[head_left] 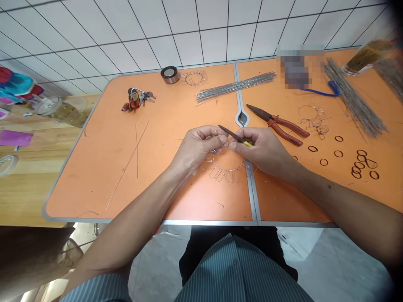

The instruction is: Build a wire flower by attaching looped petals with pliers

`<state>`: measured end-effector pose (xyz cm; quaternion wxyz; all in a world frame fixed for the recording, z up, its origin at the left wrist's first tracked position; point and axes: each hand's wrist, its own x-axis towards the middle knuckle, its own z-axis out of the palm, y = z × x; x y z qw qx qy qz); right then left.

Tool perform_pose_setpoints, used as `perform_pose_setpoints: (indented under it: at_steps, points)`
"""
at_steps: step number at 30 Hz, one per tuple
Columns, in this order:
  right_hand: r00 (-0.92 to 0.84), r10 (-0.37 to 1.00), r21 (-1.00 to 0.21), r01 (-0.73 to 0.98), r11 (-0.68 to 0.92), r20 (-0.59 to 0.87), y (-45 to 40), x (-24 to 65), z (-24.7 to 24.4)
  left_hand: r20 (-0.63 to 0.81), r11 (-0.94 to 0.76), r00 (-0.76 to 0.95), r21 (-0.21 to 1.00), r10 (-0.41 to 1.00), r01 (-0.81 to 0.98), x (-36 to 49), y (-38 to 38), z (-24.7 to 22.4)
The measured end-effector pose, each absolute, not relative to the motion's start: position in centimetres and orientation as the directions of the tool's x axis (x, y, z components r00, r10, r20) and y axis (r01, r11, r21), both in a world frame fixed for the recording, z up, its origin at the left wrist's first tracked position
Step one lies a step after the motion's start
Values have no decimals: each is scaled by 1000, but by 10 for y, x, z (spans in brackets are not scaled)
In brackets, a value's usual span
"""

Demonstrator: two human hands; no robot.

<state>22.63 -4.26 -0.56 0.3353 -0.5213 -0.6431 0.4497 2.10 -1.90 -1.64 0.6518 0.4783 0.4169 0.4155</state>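
My left hand (206,144) is closed, thumb against fingers, on the upper left part of a wire ring (228,170) with thin petal-like loops. In my right hand (260,147) is a slim tool with a dark pointed tip and some yellow (233,133), its tip angled up and left over my left fingertips. The fingertips of both hands are close together. My fingers hide the ring's top and most of the tool's handle. Beyond my right hand lie red-handled pliers (280,124), jaws pointing up and left.
A bundle of straight wires (236,87) lies at the back, beside a tape roll (170,75) and another looped wire ring (193,78). Keys (137,98) sit back left. Small dark rings (359,163) and a thicker wire bundle (354,98) lie right. A cup (367,56) stands back right.
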Motion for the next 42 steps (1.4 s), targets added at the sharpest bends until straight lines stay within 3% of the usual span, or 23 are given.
perform_pose_setpoints:
  at_steps: [8, 25, 33, 42]
  points:
    - [-225, 973, -925, 360, 125, 45, -40, 229, -7, -202, 270, 346, 950, 916, -159, 21, -18, -16]
    - [-224, 975, -913, 396, 97, 6, -46, 223, -5, -90, 124, 330, 989, 940, -83, 30, -19, -17]
    - [-186, 982, -928, 371, 43, -29, -41, 229, -3, -202, 264, 334, 952, 921, -153, 20, -16, -10]
    - [-141, 989, -943, 323, 80, 36, -38, 230, -5, -73, 79, 292, 997, 954, -9, 21, -19, -18]
